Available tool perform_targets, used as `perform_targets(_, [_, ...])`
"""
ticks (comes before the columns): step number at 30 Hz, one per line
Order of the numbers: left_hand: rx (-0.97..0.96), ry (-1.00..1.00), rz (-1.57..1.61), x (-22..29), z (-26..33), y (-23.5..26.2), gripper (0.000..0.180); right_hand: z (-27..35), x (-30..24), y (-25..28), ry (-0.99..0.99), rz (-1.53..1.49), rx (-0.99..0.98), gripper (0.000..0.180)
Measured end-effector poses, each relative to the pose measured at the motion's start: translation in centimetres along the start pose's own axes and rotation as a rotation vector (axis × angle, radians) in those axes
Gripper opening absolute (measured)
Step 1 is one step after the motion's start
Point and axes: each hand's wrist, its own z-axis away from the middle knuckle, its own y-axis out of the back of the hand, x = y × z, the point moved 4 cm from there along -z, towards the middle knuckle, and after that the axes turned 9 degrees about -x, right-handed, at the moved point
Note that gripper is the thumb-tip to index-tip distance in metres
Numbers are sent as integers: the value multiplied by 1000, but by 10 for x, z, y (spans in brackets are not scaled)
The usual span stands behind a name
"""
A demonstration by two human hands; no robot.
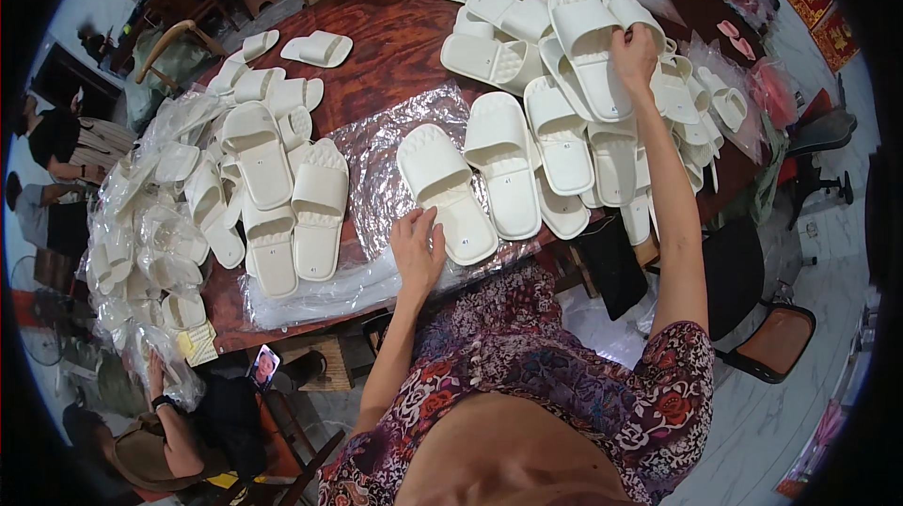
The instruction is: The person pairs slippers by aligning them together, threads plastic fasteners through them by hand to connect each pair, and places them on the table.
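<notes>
My right hand (637, 56) reaches over the heap on the right, fingers closed at the strap edge of a white slide slipper (602, 83) that lies tilted on top. My left hand (417, 248) is low at the table's near edge, its fingers apart, beside the heel half of another white slipper (468, 224) and seemingly touching it. That slipper lies sole down, toe away from me. Right against it is a similar slipper (513, 200). Under and beyond them is clear plastic wrap (395, 134).
Slippers in clear bags (150, 224) crowd the table's left end, next to a bare pile (268, 167). Flat plastic bags (310, 294) line the near edge. A seated person (188, 431) handles bagged slippers at lower left. Chairs (776, 341) stand at the right.
</notes>
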Motion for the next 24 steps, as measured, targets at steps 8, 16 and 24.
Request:
perform_targets(8, [-2, -5, -2, 1, 1, 1, 34, -21, 35, -5, -99, 128, -17, 30])
perform_targets(16, [-3, 10, -6, -2, 8, 5, 34, -21, 51, -14, -340, 232, -251, 53])
perform_targets(24, [26, 6, 0, -4, -1, 4, 31, -23, 81, -28, -340, 384, -268, 68])
